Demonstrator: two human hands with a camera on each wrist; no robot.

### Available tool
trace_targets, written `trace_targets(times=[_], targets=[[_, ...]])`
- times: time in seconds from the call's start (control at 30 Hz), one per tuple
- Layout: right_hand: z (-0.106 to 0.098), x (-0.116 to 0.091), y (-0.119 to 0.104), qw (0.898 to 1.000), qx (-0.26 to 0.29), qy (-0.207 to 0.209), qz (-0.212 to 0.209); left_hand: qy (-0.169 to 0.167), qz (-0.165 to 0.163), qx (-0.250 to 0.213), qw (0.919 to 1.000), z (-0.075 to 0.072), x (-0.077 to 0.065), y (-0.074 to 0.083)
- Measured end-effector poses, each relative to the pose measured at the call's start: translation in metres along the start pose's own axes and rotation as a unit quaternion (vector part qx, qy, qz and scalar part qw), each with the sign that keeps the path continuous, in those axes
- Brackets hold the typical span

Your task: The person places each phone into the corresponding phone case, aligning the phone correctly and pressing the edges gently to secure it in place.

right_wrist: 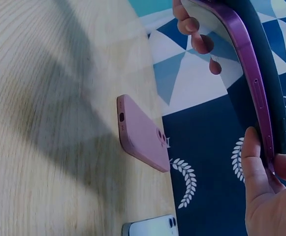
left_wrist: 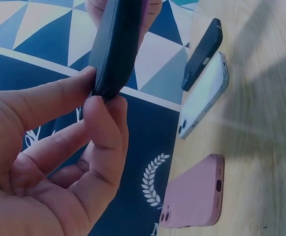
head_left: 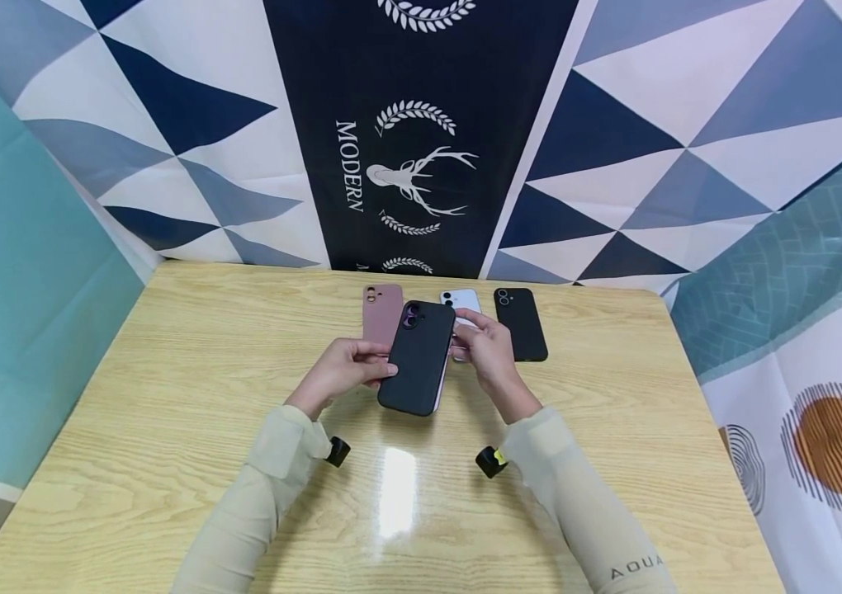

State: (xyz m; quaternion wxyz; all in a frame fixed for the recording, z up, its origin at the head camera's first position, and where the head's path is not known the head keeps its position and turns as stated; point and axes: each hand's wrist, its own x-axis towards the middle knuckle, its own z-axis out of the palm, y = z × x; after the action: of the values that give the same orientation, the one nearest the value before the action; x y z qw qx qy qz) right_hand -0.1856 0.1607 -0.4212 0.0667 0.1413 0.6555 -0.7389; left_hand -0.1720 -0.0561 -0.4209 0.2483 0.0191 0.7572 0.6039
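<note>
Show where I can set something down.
Bare: the table's left side, from edge to left sleeve and pink phone case; its right side, from edge to right sleeve and black phone case; the front, between the sleeves. Crowded: the back middle, where the white phone lies between both cases and the left hand and right hand hold a purple phone and black cover.

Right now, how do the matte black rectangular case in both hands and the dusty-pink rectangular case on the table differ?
Pose: the left hand and right hand hold the matte black rectangular case up; the dusty-pink rectangular case lies on the wood-grain table.
Head view: the black case is in front, the pink case partly hidden behind it.
Shared: rounded corners and a camera cutout.
</note>
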Motion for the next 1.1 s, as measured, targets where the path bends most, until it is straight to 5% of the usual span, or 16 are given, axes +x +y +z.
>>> trace_targets(times=[0.83, 1.1], targets=[[0.0014, -0.0019, 0.0019, 0.998, 0.064, -0.028, -0.005, 0.017, -0.013, -0.018, 0.9996, -0.0009, 0.0002, -0.0035], [0.0038, -0.0024, 0.0017, 1.000, -0.007, 0.005, -0.002, 0.019, -0.017, -0.026, 0.9993, 0.0004, 0.0009, -0.0038]])
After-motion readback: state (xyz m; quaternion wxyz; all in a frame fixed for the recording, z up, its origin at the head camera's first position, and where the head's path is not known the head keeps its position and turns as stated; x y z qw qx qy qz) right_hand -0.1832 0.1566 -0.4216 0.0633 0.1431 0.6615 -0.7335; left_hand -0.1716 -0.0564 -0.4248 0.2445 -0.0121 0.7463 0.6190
